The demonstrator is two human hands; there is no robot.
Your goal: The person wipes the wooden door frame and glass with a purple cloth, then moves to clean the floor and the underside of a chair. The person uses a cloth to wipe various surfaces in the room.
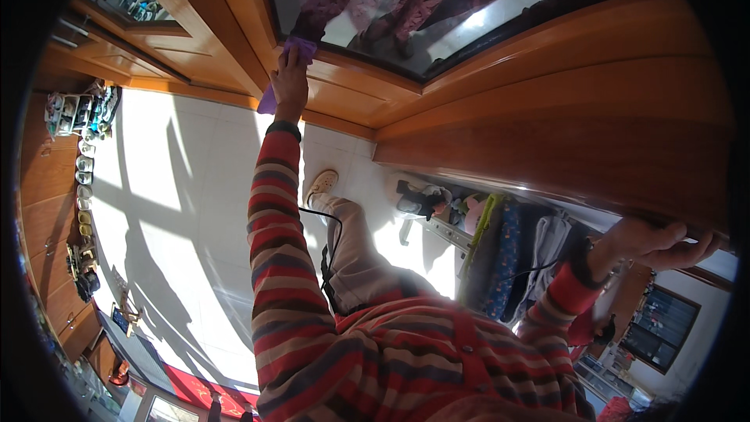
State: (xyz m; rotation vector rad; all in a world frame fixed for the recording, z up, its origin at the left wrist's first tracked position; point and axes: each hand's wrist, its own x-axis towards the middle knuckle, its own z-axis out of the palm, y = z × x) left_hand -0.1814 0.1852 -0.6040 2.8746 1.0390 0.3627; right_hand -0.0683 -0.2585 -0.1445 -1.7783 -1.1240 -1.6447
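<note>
My left hand (291, 83) is pressing a purple cloth (302, 48) against the lower corner of a glass pane (375, 17) in an orange-brown wooden frame. One end of the cloth hangs below my palm. Patterned dark-red fabric shows in the glass, apparently as a reflection. At the far right, my right hand (650, 244) is at the edge of a broad wooden panel (556, 123), fingers curled at its rim; part of the grip is hidden. Both arms wear striped red sleeves with dark cuffs.
Folded clothes and textiles (515, 258) sit on a metal rack beneath the panel. Rows of shoes (85, 170) line the wooden cabinets at left. A small wooden folding stool (126, 313) stands near a red mat (202, 392). My clog (321, 184) is on the sunlit tiles.
</note>
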